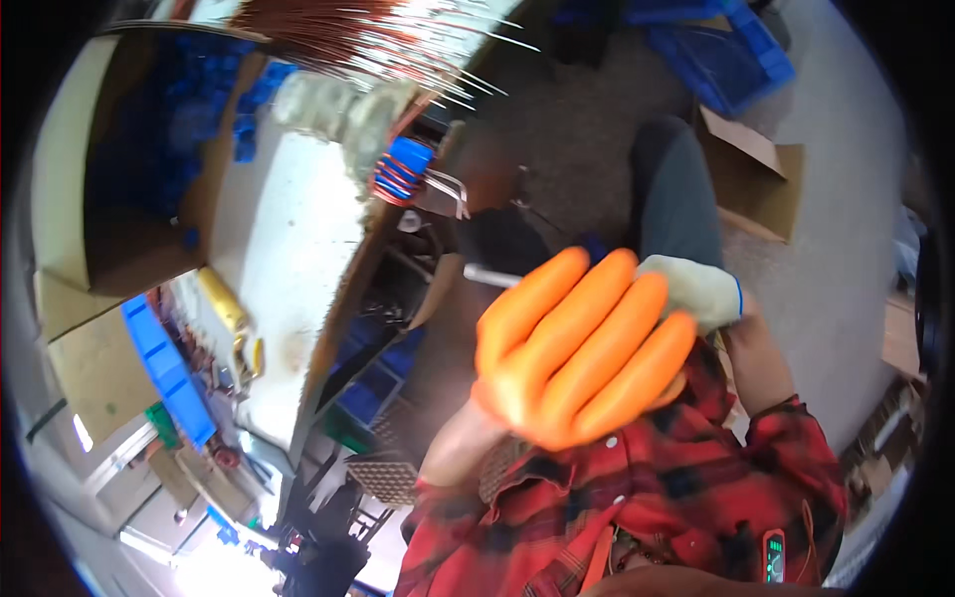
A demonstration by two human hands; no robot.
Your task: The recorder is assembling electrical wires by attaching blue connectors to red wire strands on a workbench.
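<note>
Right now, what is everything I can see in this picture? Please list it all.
Copper wire bundle: one, reddish, top edge.
Blue bobbin wound with copper wire: one, at the bench edge.
Workbench: one, pale, left of centre.
Cardboard box of blue parts: one, brown, upper left.
Blue bin: one, left.
Blue crates: a few, top right on the floor.
Open carton: one, brown, right.
Left hand: orange glove, palm up, centre.
Right hand: white glove, behind the orange one.

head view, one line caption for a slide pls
Orange rubber-coated glove raised before the camera, white knit glove behind it, blue coil bobbin on the white workbench.
</note>
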